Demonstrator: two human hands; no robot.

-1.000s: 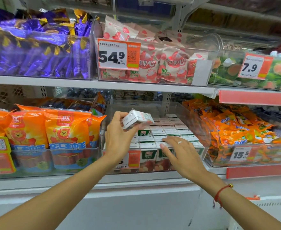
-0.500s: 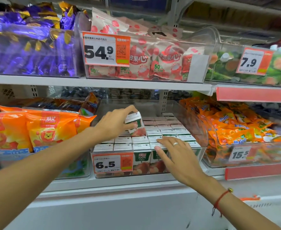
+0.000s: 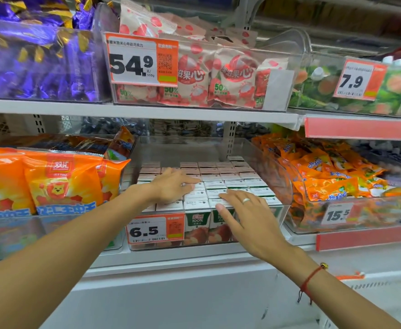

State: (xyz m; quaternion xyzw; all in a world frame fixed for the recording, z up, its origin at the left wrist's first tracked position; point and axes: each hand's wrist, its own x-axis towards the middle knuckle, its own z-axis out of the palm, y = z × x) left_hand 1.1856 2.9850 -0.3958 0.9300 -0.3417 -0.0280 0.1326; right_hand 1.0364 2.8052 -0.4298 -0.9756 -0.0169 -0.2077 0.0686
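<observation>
The carton lifted a second ago now stands among the juice cartons (image 3: 232, 179) in the clear bin (image 3: 275, 172), beneath the flat, open left hand (image 3: 171, 186), the right hand (image 3: 246, 217) open at its four o'clock: placement looks finished.

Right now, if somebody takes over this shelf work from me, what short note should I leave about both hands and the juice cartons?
Left hand: open, flat on the small white-topped juice cartons, middle rows.
Right hand: open, fingers on the front row.
Cartons: upright in rows inside the clear plastic bin.
Done: neither hand holds a carton.
Left: probably level the rows; room shows behind the last row.
</observation>
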